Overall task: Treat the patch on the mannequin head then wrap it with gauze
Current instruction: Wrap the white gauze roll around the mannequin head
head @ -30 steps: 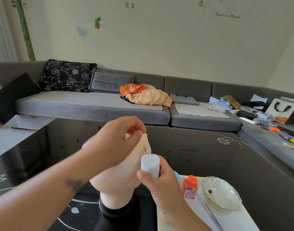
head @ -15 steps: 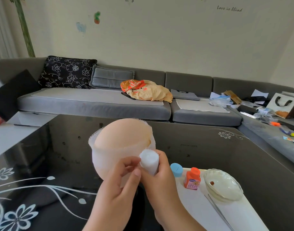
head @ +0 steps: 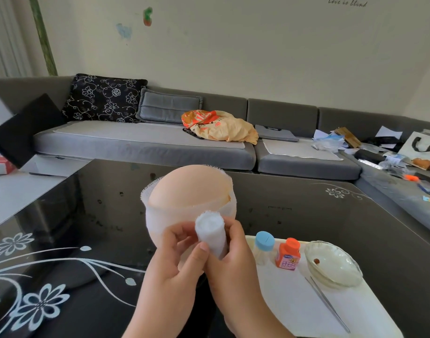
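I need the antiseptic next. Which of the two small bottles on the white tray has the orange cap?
The orange bottle with a pink label, beside the glass bowl. The other, the clear bottle, has a light blue cap and stands nearer the hands.

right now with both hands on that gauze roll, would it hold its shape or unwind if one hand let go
Probably soft: the gauze roll looks fuzzy and slightly squashed where the right hand and left hand hold it. It would likely unwind or sag, since its free end already bands the mannequin head. It looks light, and its frayed edges suggest it snags rather than slips.
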The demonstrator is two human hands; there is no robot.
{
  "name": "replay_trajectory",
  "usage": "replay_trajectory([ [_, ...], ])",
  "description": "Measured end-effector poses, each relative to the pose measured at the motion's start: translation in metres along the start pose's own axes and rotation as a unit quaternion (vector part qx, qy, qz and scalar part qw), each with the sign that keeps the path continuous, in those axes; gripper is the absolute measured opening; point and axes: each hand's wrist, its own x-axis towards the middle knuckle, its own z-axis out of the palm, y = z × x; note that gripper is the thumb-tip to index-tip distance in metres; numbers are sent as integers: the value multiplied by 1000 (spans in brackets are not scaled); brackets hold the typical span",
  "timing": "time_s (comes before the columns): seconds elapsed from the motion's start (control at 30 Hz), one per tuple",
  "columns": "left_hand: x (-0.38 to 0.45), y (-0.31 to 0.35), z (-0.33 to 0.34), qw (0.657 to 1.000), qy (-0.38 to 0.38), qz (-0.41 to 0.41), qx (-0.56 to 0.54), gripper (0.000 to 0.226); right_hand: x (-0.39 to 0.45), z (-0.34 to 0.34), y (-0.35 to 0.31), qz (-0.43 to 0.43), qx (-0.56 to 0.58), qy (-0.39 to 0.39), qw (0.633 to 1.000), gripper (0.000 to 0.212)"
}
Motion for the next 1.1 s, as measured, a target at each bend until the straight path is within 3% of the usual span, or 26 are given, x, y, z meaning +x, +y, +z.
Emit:
replay_trajectory([
  [0.63,-1,13,-9,997,41,-50,-38,61,-27,21,-4,-3,-45,-2,999,43],
  [0.8,3,18,-13,993,88,-63,-38,70,-30,22,-6,-17,-74,-7,997,38],
  [1.1,11,20,-27,990,130,-44,-3,68,-29,31,-8,-23,-47,-48,997,54],
])
